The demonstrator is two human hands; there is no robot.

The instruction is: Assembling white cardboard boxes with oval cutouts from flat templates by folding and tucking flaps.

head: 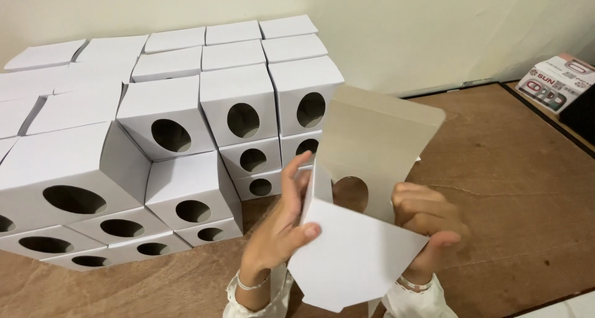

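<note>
Currently my left hand (279, 228) and right hand (427, 222) both pinch the half-folded white cardboard box blank with round cutout (365, 194), right of the stacked white boxes (186, 150); I judge it light, creasable: hold the edges.

Stacks of finished white cardboard boxes (186, 126), each with an oval hole cut in its front face, stand in rows against a cream wall (403, 26) on a brown wooden floor (520, 194). At the far right, near the wall, a small printed package (558, 82) in red, white and grey lies beside a dark object (582, 116) at the frame's edge.
</note>
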